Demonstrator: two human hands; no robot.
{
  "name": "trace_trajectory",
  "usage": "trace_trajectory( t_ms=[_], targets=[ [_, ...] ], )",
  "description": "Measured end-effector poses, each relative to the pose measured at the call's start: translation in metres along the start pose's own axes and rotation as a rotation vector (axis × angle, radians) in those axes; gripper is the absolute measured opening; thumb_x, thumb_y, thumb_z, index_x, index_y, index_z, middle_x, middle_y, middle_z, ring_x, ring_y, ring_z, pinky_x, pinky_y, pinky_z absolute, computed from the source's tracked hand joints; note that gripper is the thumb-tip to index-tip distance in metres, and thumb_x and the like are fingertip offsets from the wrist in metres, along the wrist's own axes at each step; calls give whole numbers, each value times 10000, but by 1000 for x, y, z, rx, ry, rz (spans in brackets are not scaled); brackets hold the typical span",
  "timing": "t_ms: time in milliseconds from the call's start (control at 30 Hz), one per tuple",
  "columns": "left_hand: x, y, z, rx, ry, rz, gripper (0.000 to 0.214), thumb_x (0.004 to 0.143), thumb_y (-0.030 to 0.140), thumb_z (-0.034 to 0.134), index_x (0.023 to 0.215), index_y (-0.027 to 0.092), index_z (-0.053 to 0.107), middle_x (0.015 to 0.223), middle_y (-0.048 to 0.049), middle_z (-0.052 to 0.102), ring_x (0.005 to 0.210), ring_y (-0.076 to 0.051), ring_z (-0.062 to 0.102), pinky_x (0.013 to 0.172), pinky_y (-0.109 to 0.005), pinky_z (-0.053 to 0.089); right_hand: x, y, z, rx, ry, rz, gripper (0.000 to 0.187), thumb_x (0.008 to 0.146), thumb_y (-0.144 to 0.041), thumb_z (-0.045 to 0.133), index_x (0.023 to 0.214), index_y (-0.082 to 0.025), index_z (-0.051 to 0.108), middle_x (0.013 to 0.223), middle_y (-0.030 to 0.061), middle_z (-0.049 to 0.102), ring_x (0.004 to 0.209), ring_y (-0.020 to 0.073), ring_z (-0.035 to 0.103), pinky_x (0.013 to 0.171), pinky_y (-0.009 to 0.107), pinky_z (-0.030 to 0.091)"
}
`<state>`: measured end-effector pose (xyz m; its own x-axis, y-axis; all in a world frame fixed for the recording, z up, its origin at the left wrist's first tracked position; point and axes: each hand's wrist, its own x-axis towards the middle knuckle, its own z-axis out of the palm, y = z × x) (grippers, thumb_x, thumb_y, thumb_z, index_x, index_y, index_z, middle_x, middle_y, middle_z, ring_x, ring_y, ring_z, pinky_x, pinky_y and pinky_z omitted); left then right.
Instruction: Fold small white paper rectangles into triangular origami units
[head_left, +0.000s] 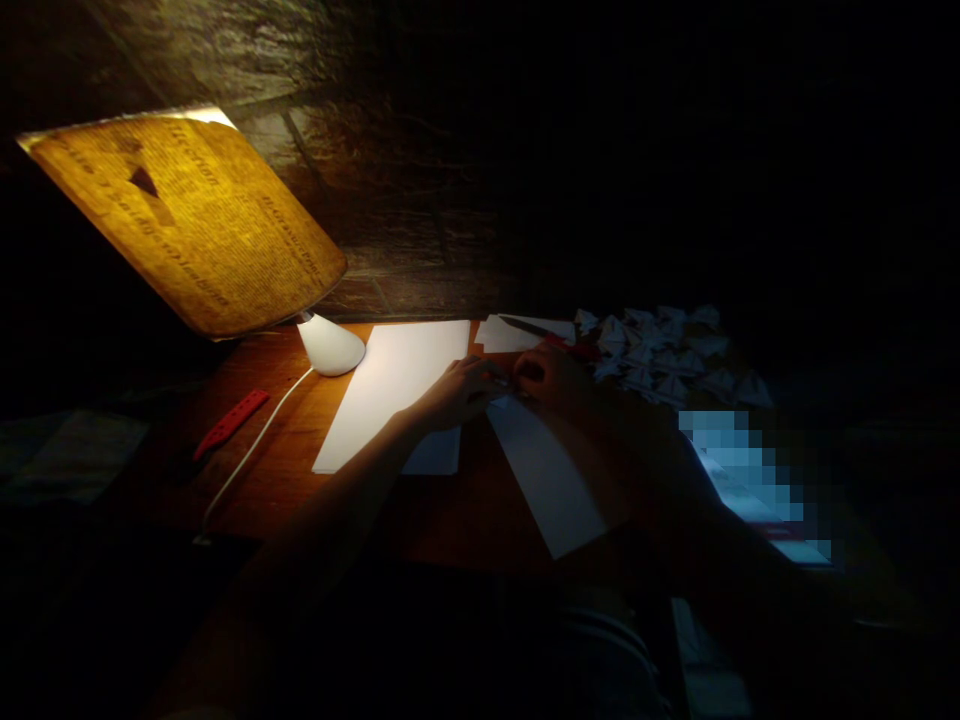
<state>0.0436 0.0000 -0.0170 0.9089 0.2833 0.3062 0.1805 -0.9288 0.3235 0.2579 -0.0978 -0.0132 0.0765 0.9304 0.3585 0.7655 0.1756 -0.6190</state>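
Observation:
Near the middle of the table, my left hand (463,388) and my right hand (553,372) meet with their fingertips bent together. A small piece of folded white paper (498,383) shows between them, its shape hard to make out in the dim light. Below the fingers lies a white paper strip (551,480), partly in shadow. My left wrist crosses a stack of white paper sheets (409,375). Just beyond my right hand, scissors (529,327) with red handles rest on smaller paper pieces (495,334).
Several folded paper figures (652,350) cover the back right of the wooden table (262,475). A lamp (330,345) with a printed shade stands at the left, its white cord (251,460) trailing forward past a red cutter (232,422). A lit screen (750,490) glows at the right.

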Motion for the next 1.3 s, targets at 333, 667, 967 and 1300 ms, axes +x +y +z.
trace_trajectory(
  t_ms=[333, 667, 967, 1300],
  targets=[
    [-1, -2, 1, 14, 14, 16, 265, 1018, 246, 603, 1173, 329, 801, 1262, -50, 727, 1176, -255, 605, 1014, -462, 481, -1, -2, 0, -8, -8, 26, 81, 823, -128, 726, 826, -206, 746, 912, 41, 667, 878, 200, 621, 791, 317, 451],
    [-1, 2, -3, 22, -15, 3, 256, 1011, 243, 605, 1162, 315, 800, 1264, -53, 714, 1189, -255, 600, 1024, -454, 474, 0, -6, -5, -82, -45, -16, 100, 864, -155, 697, 852, -193, 789, 972, 74, 705, 936, 214, 651, 849, 344, 488],
    [1, 4, -5, 52, -61, -31, 295, 971, 198, 600, 1147, 310, 809, 1273, -71, 691, 1184, -276, 595, 1012, -475, 483, -6, -17, -28, -252, -202, -112, 131, 882, -178, 707, 890, -215, 833, 1170, 75, 757, 1044, 244, 653, 909, 375, 476],
    [2, 4, -3, 64, -57, -46, 279, 972, 202, 591, 1108, 298, 815, 1283, -70, 696, 1171, -281, 604, 1009, -485, 487, -6, -26, -30, -353, -259, -135, 263, 909, -101, 621, 939, -236, 845, 1176, 83, 766, 1093, 267, 651, 960, 417, 451]
  ],
)
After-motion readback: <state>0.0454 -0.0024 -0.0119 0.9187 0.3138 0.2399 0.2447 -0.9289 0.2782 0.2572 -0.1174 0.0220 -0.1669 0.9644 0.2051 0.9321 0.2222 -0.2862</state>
